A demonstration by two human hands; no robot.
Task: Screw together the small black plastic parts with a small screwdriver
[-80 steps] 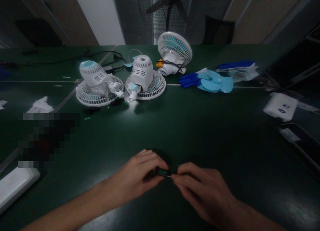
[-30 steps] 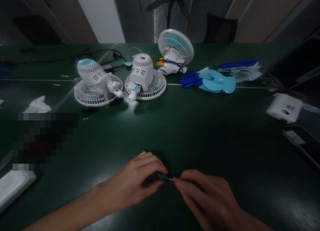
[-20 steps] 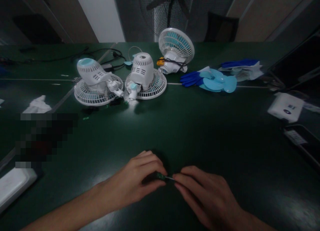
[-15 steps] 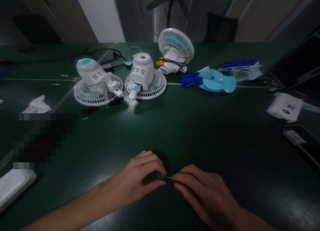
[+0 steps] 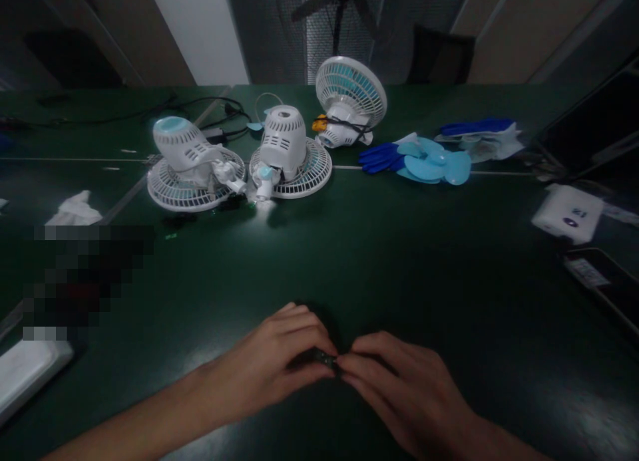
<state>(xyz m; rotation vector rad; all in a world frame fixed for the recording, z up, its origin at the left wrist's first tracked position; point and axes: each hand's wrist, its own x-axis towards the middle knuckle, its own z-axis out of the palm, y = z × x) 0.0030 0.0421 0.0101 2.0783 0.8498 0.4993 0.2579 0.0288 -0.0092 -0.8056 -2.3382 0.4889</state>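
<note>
A broad stretch of green table (image 5: 384,261) lies open between a person's hands and a line of white fans, wide enough for either hand to pass. The left fan (image 5: 187,152) and middle fan (image 5: 283,145) crowd together as a barrier, with the rear fan (image 5: 347,115) close behind. A narrow strip separates the middle fan from a blue glove (image 5: 377,158) and pale-blue blades (image 5: 434,163). Right of the right hand (image 5: 404,381), open surface reaches a white box (image 5: 569,213) and phone (image 5: 606,281). Beyond the left hand (image 5: 284,351), a white case (image 5: 32,368) blocks the near-left edge.
</note>
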